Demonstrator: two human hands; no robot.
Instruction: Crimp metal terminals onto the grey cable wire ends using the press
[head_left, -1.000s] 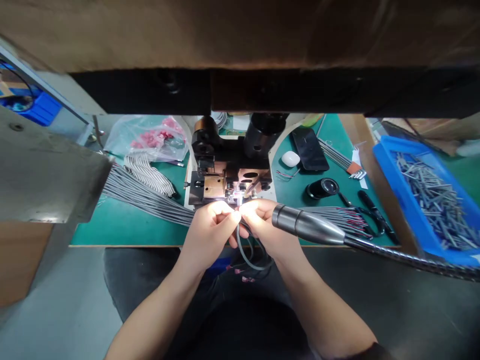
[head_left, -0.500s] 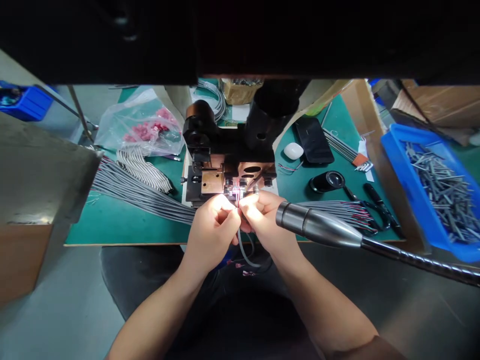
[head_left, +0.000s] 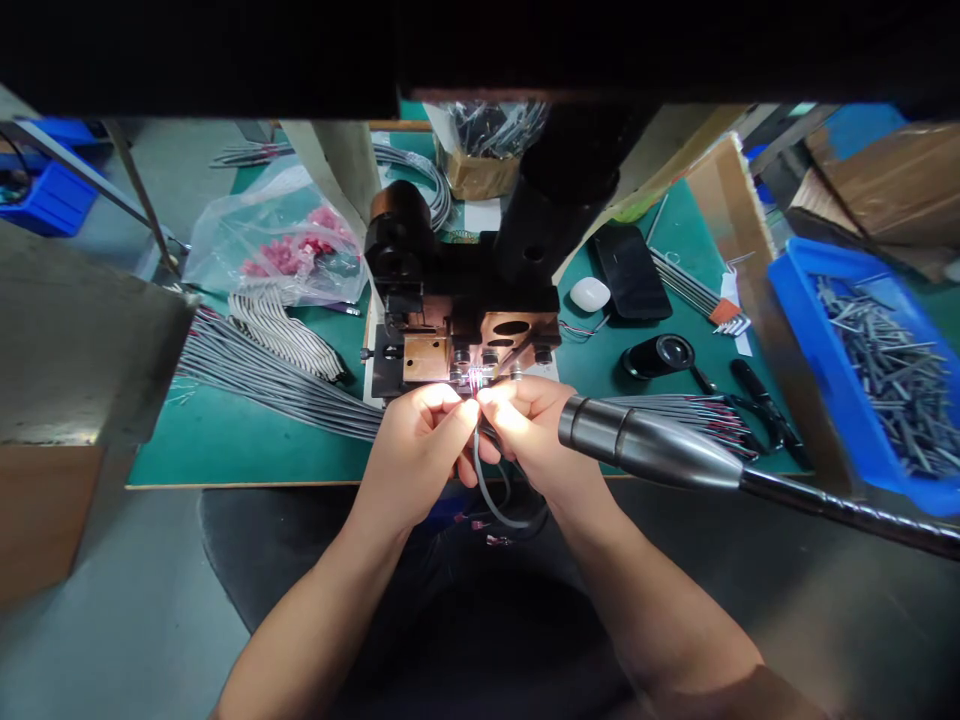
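Both hands meet at the front of a black and copper-coloured press (head_left: 469, 330), under a bright light. My left hand (head_left: 420, 445) is closed, thumb against fingers, on the thin wires at the end of a grey cable (head_left: 487, 500). From the other side my right hand (head_left: 529, 425) pinches the same wire ends. The thin wires (head_left: 475, 380) point up into the press opening, where glare hides their tips. Below the hands the cable loops down over my lap. Small red connectors (head_left: 496, 540) hang there at other wire ends.
A metal gooseneck lamp (head_left: 652, 445) crosses in from the right, close to my right wrist. Grey cable bundles (head_left: 277, 375) lie to the left, beside a plastic bag (head_left: 277, 250) of red parts. To the right are a black cylinder (head_left: 656, 355), Allen keys (head_left: 694, 285) and a blue bin (head_left: 825, 400) of metal pins.
My view has tilted slightly, showing more behind the press. Both hands have edged closer to the press opening with the wires, and their pinch is kept.
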